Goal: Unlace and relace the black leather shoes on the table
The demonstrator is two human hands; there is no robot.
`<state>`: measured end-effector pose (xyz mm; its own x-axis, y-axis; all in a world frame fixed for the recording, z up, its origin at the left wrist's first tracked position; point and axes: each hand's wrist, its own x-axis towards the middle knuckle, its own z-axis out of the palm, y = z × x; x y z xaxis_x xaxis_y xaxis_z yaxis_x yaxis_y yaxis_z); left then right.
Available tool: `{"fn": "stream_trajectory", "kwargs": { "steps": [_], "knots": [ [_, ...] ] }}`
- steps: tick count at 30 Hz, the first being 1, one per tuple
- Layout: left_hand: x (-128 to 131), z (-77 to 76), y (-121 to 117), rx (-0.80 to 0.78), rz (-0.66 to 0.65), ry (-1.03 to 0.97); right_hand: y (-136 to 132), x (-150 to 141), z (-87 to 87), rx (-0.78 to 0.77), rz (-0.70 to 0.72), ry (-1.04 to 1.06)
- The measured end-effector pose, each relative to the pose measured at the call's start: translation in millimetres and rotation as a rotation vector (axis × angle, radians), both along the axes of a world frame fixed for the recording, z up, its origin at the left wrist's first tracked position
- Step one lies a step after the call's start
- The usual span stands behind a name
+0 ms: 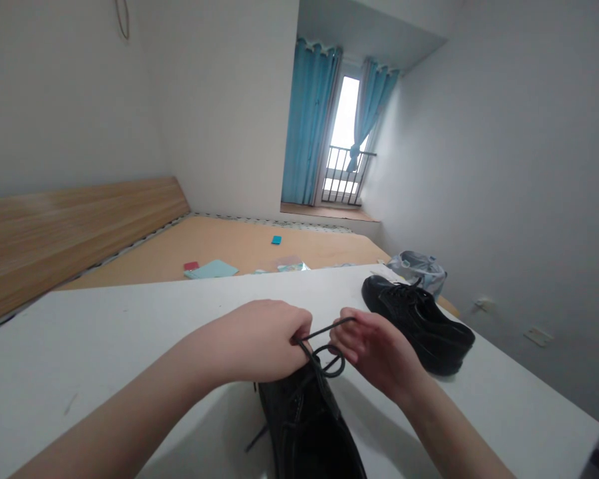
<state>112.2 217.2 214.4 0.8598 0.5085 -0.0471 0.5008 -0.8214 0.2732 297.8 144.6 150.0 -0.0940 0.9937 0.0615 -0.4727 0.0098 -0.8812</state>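
Observation:
A black lace-up shoe [304, 412] stands on the white table right in front of me, its opening towards me. Above its toe end my left hand [269, 339] is closed, with the black shoelace [324, 328] pinched at the thumb. My right hand [369, 346] pinches the same lace a little to the right, so a short piece is stretched between both hands. A loop of lace curls beneath that piece, and a loose lace end hangs at the shoe's left side. The shoe's toe is partly hidden behind my left hand.
A second black shoe [419, 322], its lace tied, rests at the right on the white table [144, 332]. A bin with a plastic bag [419, 269] is behind it. Beyond the table, a wooden surface [229, 236] holds a light-blue sheet [213, 269] and small coloured pieces.

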Motion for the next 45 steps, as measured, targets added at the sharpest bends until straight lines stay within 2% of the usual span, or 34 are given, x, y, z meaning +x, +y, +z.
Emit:
{"fn": "stream_trajectory", "kwargs": {
  "steps": [2,4,8,10,11,13,17,19,21,24,26,30,33,36,39,42,45],
  "knots": [
    [-1.2,3.0,0.4,0.001,0.015,0.009,1.5,6.1,2.3,0.021,-0.093,0.021],
    [-1.1,5.3,0.6,-0.010,0.024,0.007,2.1,10.7,2.0,0.089,-0.294,-0.141],
    [0.2,7.7,0.5,-0.066,0.014,0.000,-3.4,10.3,-2.2,0.323,-0.871,-0.848],
    [0.1,8.9,0.4,-0.103,0.007,-0.022,-7.5,6.8,-2.7,0.449,-1.012,-1.112],
    [-0.2,9.6,0.4,-0.118,0.006,-0.048,-8.7,5.0,-2.3,0.486,-1.009,-1.163],
    [-1.0,11.5,0.2,-0.136,0.010,-0.135,-8.5,2.0,-1.2,0.460,-0.869,-1.107],
    [-1.3,15.6,-1.9,-0.200,0.028,-0.405,0.4,-1.4,-3.9,0.165,-0.365,-0.779],
    [-1.3,17.7,-4.1,-0.305,0.005,-0.528,4.3,-2.8,-8.7,0.078,-0.200,-0.721],
    [-2.5,20.6,-6.6,-0.475,-0.066,-0.607,5.5,-3.8,-14.0,0.072,-0.108,-0.766],
    [-7.2,26.5,-9.8,-0.729,-0.249,-0.587,2.8,-3.4,-18.1,0.139,-0.065,-0.929],
    [-11.3,30.6,-10.9,-0.792,-0.341,-0.449,0.0,-2.3,-17.0,0.188,-0.043,-0.995],
    [-16.5,35.2,-10.0,-0.731,-0.417,0.002,-2.4,-2.8,-11.8,0.261,0.010,-1.011],
    [-17.7,35.3,-6.7,-0.637,-0.466,0.156,-1.7,-5.1,-11.7,0.261,0.002,-0.939],
    [-19.1,33.6,-1.7,-0.593,-0.448,0.154,-0.9,-4.9,-13.4,0.204,0.013,-0.700],
    [-20.0,29.1,3.8,-0.554,-0.380,0.127,-1.1,-0.5,-11.4,0.154,0.013,-0.266],
    [-16.7,21.9,7.6,-0.503,-0.229,0.064,-2.6,5.8,-4.9,0.123,0.061,0.128],
    [-9.1,14.5,7.7,-0.447,-0.070,-0.038,-5.3,9.5,1.7,0.137,0.105,0.263]
  ]
}}
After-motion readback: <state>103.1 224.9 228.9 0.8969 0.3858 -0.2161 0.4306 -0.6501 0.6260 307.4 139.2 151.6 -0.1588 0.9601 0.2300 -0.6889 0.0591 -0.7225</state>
